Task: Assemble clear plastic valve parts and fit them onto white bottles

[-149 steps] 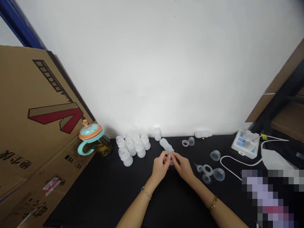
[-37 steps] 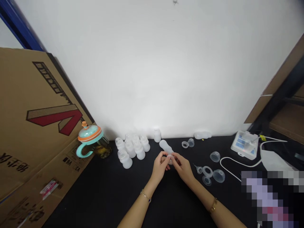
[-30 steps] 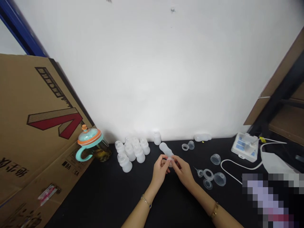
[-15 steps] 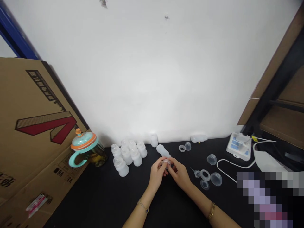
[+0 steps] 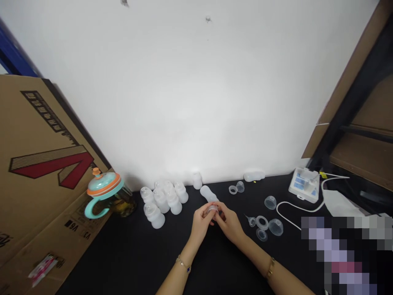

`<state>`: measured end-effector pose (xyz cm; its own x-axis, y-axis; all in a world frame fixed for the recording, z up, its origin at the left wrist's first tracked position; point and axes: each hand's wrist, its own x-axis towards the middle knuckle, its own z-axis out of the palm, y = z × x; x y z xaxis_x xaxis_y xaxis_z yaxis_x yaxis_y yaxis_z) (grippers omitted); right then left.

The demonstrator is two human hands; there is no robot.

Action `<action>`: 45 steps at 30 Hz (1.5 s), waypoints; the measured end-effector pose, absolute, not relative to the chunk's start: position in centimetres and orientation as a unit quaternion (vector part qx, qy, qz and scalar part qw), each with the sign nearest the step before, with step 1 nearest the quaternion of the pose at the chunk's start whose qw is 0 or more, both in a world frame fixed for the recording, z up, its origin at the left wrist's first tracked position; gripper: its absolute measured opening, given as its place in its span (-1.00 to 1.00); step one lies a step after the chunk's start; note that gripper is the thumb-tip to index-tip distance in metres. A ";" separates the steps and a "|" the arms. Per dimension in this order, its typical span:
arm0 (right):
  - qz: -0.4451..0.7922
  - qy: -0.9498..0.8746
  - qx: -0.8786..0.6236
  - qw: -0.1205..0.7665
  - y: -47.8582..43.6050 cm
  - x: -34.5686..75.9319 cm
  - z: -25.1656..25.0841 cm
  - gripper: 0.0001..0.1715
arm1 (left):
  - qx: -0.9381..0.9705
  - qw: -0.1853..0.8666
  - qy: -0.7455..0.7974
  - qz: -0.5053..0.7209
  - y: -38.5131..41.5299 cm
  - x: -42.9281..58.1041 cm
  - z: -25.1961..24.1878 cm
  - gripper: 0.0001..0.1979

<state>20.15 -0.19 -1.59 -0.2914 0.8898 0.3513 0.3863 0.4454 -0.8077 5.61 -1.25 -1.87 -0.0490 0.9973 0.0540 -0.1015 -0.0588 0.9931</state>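
Observation:
My left hand [image 5: 200,221] and my right hand [image 5: 229,223] meet over the table, fingers closed around one small clear bottle ring [image 5: 213,208]. Fingers partly cover the ring, so I cannot tell whether another part sits inside it. Just beyond the hands lies a frosted white bottle body [image 5: 209,193] on its side. To the right of my right hand are a clear ring [image 5: 262,223], a nipple with a thin tail [image 5: 251,221], a flat disc [image 5: 261,234] and a clear dome cap [image 5: 275,227].
Several capped baby bottles [image 5: 158,217] stand grouped at left, beside a lidded jug [image 5: 104,186] and cardboard box [image 5: 46,139]. Near the wall are a bottle [image 5: 197,180], a lying bottle [image 5: 254,176], a small ring [image 5: 233,189] and dome [image 5: 240,187]. A power strip [image 5: 305,185] trails white cable.
The whole view has shifted slightly, so things appear a little further left. Both hands keep hold of the bottle ring in nearly the same pose.

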 end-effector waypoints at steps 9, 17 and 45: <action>0.297 -0.747 -0.421 0.420 -0.3 20.2 -1.3 -0.66 | 0.461 0.515 0.457 0.559 -1.3 5.6 -1.4 -0.49; 0.296 -0.744 -0.432 0.416 -0.2 20.2 -1.6 -0.66 | 0.447 0.539 0.443 0.560 -1.3 5.5 -1.5 -0.49; 0.308 -0.750 -0.425 0.403 -0.4 20.2 -1.3 -0.65 | 0.458 0.509 0.463 0.563 -1.4 5.5 -1.0 -0.60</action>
